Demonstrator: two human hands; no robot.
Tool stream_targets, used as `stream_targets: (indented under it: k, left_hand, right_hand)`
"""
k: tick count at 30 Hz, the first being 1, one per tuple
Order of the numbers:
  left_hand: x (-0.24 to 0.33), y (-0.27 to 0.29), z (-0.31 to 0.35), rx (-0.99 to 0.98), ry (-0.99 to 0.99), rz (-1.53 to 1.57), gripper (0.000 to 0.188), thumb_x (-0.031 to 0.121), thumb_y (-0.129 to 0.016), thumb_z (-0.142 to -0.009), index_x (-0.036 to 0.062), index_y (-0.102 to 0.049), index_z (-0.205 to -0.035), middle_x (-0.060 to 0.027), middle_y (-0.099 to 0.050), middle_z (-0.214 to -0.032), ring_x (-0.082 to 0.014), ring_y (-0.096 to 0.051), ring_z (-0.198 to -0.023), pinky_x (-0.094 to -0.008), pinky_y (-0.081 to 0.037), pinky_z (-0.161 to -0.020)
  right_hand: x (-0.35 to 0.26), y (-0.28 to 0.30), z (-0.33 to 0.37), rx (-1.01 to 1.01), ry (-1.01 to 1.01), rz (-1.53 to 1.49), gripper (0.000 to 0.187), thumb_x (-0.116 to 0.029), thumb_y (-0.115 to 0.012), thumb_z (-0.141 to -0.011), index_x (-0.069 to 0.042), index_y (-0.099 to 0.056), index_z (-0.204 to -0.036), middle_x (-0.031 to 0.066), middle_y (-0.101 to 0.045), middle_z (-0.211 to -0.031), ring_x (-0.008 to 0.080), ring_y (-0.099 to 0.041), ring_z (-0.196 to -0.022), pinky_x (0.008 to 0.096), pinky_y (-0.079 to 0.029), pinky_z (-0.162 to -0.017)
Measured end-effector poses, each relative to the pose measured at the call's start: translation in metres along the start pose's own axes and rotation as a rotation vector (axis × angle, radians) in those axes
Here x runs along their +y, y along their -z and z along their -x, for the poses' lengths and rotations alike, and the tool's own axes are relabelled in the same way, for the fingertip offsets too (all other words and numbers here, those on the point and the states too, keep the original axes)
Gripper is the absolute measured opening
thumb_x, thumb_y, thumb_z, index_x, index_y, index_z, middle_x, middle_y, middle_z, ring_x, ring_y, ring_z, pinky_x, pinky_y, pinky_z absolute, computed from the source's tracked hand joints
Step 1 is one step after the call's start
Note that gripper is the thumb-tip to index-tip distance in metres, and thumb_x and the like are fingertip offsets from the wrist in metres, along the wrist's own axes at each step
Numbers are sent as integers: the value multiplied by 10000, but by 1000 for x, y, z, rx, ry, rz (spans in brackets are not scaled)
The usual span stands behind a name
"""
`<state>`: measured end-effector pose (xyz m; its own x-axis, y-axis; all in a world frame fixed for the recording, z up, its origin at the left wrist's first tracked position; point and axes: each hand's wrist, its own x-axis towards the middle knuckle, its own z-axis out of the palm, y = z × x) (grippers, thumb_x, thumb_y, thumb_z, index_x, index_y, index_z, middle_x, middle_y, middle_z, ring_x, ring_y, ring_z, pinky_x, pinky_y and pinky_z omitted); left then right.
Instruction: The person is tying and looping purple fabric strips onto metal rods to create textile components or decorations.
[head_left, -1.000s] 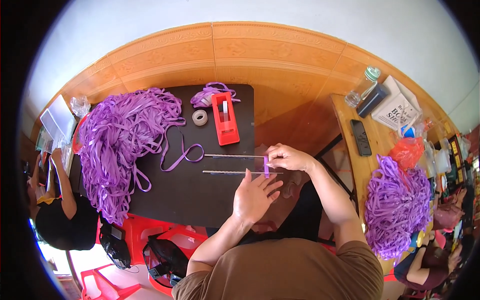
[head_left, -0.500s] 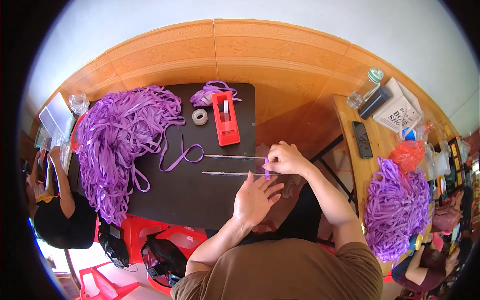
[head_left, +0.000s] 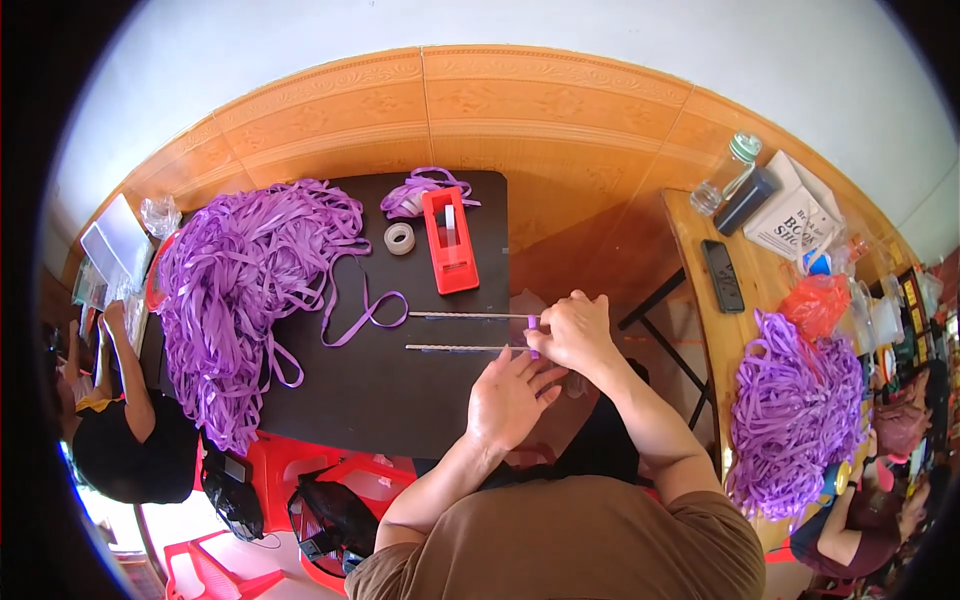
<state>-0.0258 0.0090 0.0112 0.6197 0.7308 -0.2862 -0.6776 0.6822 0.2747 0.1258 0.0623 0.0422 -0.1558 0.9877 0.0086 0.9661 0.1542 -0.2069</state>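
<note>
Two thin metal rods, a far one (head_left: 465, 315) and a near one (head_left: 455, 348), jut side by side past the right edge of the dark table. A purple ribbon band (head_left: 532, 323) spans both rods near their right ends. My right hand (head_left: 577, 332) is closed on this ribbon, thumb and fingers pinching it from the right. Palm up and fingers spread, my left hand (head_left: 505, 402) lies just below the near rod, its fingertips close to the ribbon; whether they touch it I cannot tell. Loose purple ribbon (head_left: 372, 322) trails toward the rods from a big ribbon heap (head_left: 235, 270).
A red tape dispenser (head_left: 450, 262), a tape roll (head_left: 399, 238) and a small ribbon bundle (head_left: 425, 190) sit at the table's back. Rightward, a wooden table (head_left: 690, 235) bears a phone (head_left: 722, 276), bottle (head_left: 735, 160), paper bag (head_left: 795, 215) and another ribbon heap (head_left: 795, 420). People sit on both sides.
My right hand has turned and shifted slightly down and right at the ribbon. My left hand stays palm up in nearly the same place. The rods have hardly moved.
</note>
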Motion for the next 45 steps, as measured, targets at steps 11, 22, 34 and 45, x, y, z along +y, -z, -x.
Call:
stream_targets:
  k: [11, 22, 34, 45]
  left_hand:
    - [-3, 6, -1, -15, -18, 58, 556, 432, -487, -890, 18, -414, -1255, -115, -464, -1246, -251, -441, -1130, -392, -325, -979]
    - [-2, 6, 0, -52, -18, 46, 564, 393, -549, -848, 14, -439, -1251, -126, -457, -1279, -304, -445, -1173, -409, -337, -974]
    - [-3, 9, 0, -29, -20, 53, 579, 390, -560, -847, 5, -449, -1265, -134, -468, -1315, -337, -456, -1206, -396, -372, -933]
    - [-3, 9, 1, -36, -28, 38, 602, 398, -542, -854, -2, -434, -1291, -128, -468, -1323, -330, -463, -1196, -397, -371, -940]
  right_hand:
    - [-14, -15, 13, 211, -178, 43, 314, -396, -701, -689, -88, -718, -746, 62, -660, -758, 240, -567, -851, 450, -354, -707]
    - [16, -32, 17, 191, -273, -746, 368, -396, -785, -681, -63, -644, -749, 48, -661, -705, 220, -616, -706, 403, -391, -669]
    - [41, -50, 23, 313, -166, -1109, 137, -108, -707, -827, 22, -667, -807, 25, -648, -730, 50, -558, -677, 212, -426, -617]
    - [43, -55, 32, 75, -239, -1522, 98, -84, -675, -850, 8, -664, -882, 45, -662, -861, 94, -584, -799, 240, -454, -731]
